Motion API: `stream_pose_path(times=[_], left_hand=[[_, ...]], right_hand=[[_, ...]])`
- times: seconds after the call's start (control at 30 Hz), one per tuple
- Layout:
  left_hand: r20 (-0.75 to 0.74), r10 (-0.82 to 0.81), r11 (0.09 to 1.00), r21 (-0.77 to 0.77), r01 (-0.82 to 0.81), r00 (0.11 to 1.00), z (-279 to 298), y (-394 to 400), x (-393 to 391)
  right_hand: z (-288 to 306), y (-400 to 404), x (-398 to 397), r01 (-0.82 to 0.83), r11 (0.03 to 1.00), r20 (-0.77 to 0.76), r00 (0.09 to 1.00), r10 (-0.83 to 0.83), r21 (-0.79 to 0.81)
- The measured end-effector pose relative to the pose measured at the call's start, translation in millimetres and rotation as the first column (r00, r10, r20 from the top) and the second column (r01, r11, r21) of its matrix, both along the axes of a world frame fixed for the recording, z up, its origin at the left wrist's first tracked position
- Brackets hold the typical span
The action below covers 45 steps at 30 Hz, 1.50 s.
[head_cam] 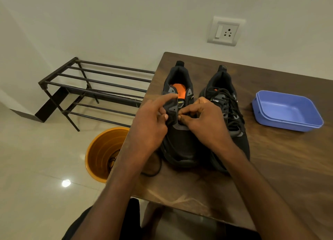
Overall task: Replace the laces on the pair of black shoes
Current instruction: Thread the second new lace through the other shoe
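Two black shoes stand side by side on the wooden table point(270, 167), toes toward me. The left shoe point(180, 146) has an orange insole and its upper eyelets show no lace. The right shoe point(227, 103) is laced in black. My left hand point(149, 126) holds the left shoe's eyelet edge, index finger raised. My right hand point(203, 121) pinches a black lace end at the lowest eyelets. A black lace point(155, 169) trails on the table beside the left shoe's toe.
A blue plastic tub point(286, 110) sits on the table at the right. An orange bucket point(102, 153) with something dark inside stands on the floor left of the table. A dark metal shoe rack point(93, 90) stands against the wall.
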<state>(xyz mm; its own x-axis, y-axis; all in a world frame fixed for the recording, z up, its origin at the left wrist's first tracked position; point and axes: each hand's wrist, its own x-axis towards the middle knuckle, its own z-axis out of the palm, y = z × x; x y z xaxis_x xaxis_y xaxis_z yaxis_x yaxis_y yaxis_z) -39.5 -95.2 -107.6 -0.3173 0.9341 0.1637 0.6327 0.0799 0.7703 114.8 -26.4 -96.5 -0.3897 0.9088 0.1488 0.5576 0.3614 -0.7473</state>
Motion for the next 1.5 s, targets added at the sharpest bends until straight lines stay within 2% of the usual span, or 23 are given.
stream_pose_path(times=[0.07, 0.13, 0.27, 0.4, 0.47, 0.53, 0.73, 0.9, 1.1, 1.17, 1.23, 1.27, 1.3, 1.33, 1.37, 1.4, 1.43, 1.47, 1.5], left_hand=[[-0.150, -0.072, 0.996, -0.053, 0.065, 0.986, 2, 1, -1], [-0.219, -0.116, 0.992, -0.077, 0.101, 0.969, 4, 1, -2], [-0.172, -0.143, 0.989, -0.002, 0.145, 0.975, 4, 5, -7], [-0.123, -0.166, 0.984, 0.038, 0.172, 0.978, 5, 6, -9], [-0.120, -0.161, 0.984, 0.058, 0.169, 0.980, 5, 5, -10], [-0.116, -0.155, 0.984, 0.071, 0.164, 0.981, 5, 4, -10], [-0.122, -0.157, 0.982, 0.090, 0.168, 0.980, 4, 3, -11], [-0.016, -0.087, 0.989, 0.116, 0.088, 0.996, 1, 1, -11], [-0.108, -0.066, 0.987, 0.141, 0.081, 0.992, -2, 4, -7], [-0.015, -0.049, 0.979, 0.196, 0.051, 0.999, 4, 3, -7], [0.269, -0.071, 0.947, 0.322, -0.020, 0.961, 17, 1, -9], [0.473, -0.126, 0.924, 0.376, -0.070, 0.872, 24, -1, -9], [0.617, -0.172, 0.907, 0.404, -0.121, 0.768, 30, -3, -11], [0.684, -0.199, 0.894, 0.420, -0.155, 0.702, 32, -4, -12], [0.662, -0.173, 0.894, 0.417, -0.166, 0.730, 30, -4, -13], [0.547, -0.110, 0.907, 0.397, -0.142, 0.830, 26, -4, -14], [0.358, -0.050, 0.933, 0.349, -0.084, 0.932, 21, -3, -15], [0.154, -0.016, 0.962, 0.273, -0.027, 0.988, 13, -1, -16], [-0.010, -0.002, 0.983, 0.182, 0.004, 1.000, 5, 0, -16]], right_hand=[[-3, -5, -3, 0.026, 1.000, -0.001, 1.000, -0.026, 0.017], [-4, -8, -5, 0.042, 0.999, 0.015, 0.999, -0.042, 0.014], [0, -11, -6, 0.049, 0.999, 0.028, 0.998, -0.049, 0.009], [-1, -25, -12, 0.141, 0.974, 0.157, 0.973, -0.170, 0.179], [-2, -26, -12, 0.180, 0.966, 0.153, 0.966, -0.209, 0.188], [-3, -24, -13, 0.184, 0.969, 0.136, 0.969, -0.207, 0.166], [-5, -21, -12, 0.161, 0.985, -0.052, 0.985, -0.164, -0.060], [-3, -25, -11, 0.140, 0.988, 0.078, 0.986, -0.145, 0.063], [4, -22, -4, 0.037, 0.995, 0.184, 0.982, -0.053, 0.089], [8, -20, 2, -0.032, 0.992, 0.252, 0.968, 0.001, 0.119], [10, -17, 7, -0.083, 0.991, 0.312, 0.949, 0.047, 0.104], [10, -16, 8, -0.094, 0.991, 0.327, 0.943, 0.058, 0.095], [10, -15, 9, -0.100, 0.990, 0.330, 0.942, 0.063, 0.095], [10, -15, 10, -0.104, 0.989, 0.330, 0.942, 0.065, 0.102], [10, -15, 10, -0.111, 0.987, 0.336, 0.940, 0.065, 0.119], [9, -15, 10, -0.122, 0.982, 0.351, 0.934, 0.064, 0.147], [9, -14, 10, -0.136, 0.974, 0.371, 0.927, 0.061, 0.182], [9, -13, 10, -0.146, 0.967, 0.387, 0.920, 0.055, 0.210], [8, -12, 10, -0.149, 0.963, 0.397, 0.916, 0.049, 0.224]])
